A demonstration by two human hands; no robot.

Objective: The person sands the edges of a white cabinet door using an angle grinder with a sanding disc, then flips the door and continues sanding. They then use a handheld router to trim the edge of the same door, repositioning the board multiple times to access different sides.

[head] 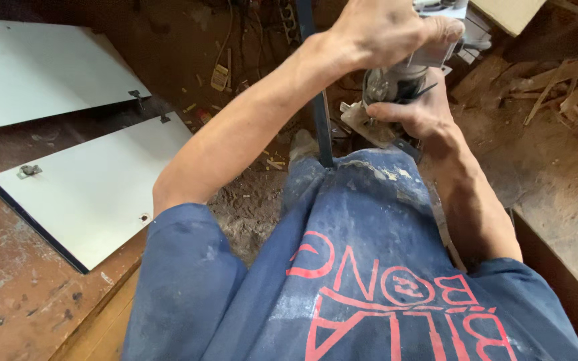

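Head view: white panels (pixel 95 200) lie flat at the floor's left edge. My left hand (pixel 386 30) wraps fingers tight atop the router (pixel 396 80) to steady it; right hand (pixel 416 110) grips its base, above my knee.

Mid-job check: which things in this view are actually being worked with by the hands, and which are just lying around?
In hand:
- left hand gripping the top of the power tool
- right hand around the tool's lower body
- blue upright bar beside it

Lying about:
- two white panels with metal hinges, on the floor
- wood scraps
- sawdust
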